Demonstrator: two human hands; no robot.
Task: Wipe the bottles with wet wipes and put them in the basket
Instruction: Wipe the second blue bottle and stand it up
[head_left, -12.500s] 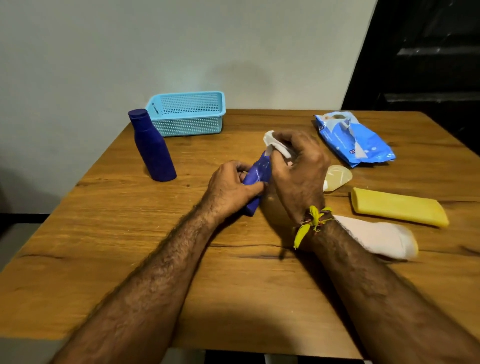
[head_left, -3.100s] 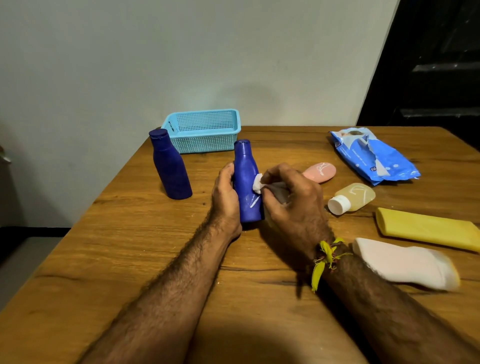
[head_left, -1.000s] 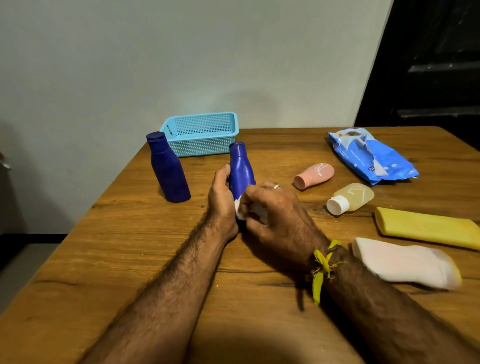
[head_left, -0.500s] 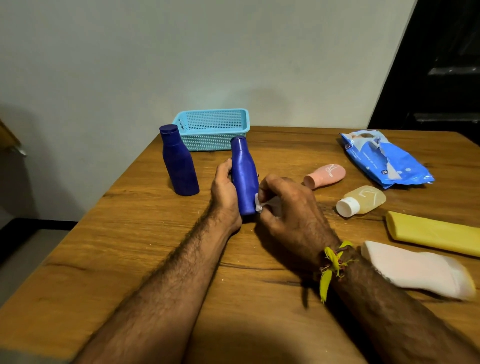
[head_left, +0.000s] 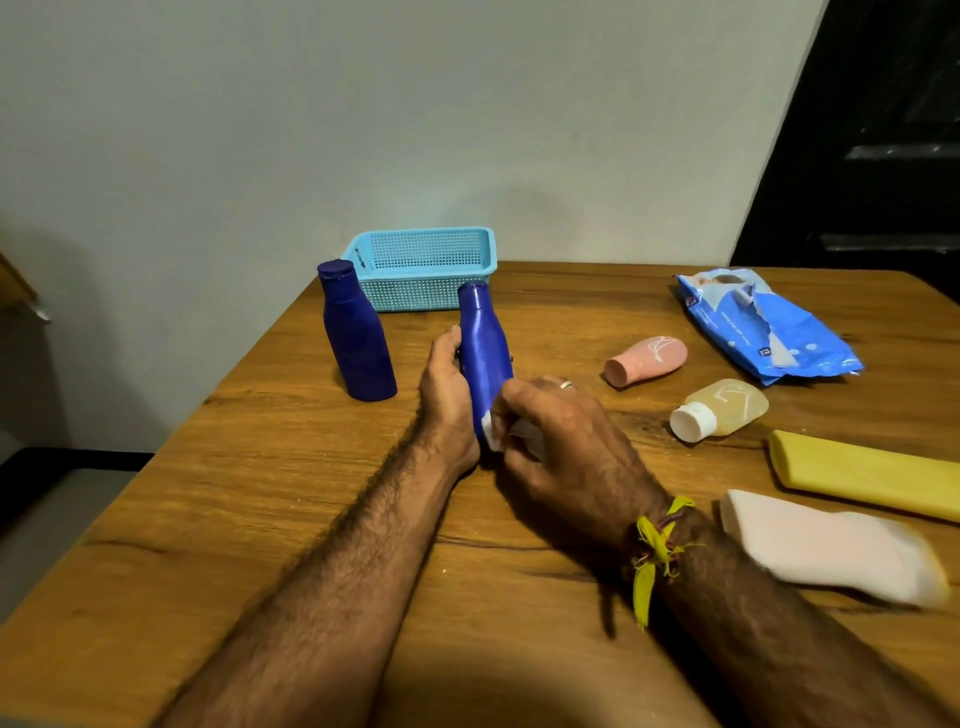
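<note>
A blue bottle (head_left: 484, 343) stands near the table's middle, tilted slightly, with my left hand (head_left: 445, 395) gripping its left side. My right hand (head_left: 561, 441) presses a crumpled white wet wipe (head_left: 493, 435) against the bottle's lower right side. A second, darker blue bottle (head_left: 356, 335) stands upright to the left. The light-blue mesh basket (head_left: 423, 270) sits behind both bottles at the table's far edge; nothing shows inside it. A small pink bottle (head_left: 647, 359) and a clear yellowish bottle with a white cap (head_left: 722, 410) lie on their sides to the right.
A torn blue wet-wipe pack (head_left: 769, 327) lies at the far right. A yellow tube (head_left: 862, 475) and a pale pink tube (head_left: 831, 548) lie near the right edge. The wooden table (head_left: 260, 493) stands against a grey wall, with its left edge close to the dark blue bottle.
My right hand has slid the wipe down the bottle from its middle to its lower part. The left hand keeps the same hold. The camera view has shifted a little.
</note>
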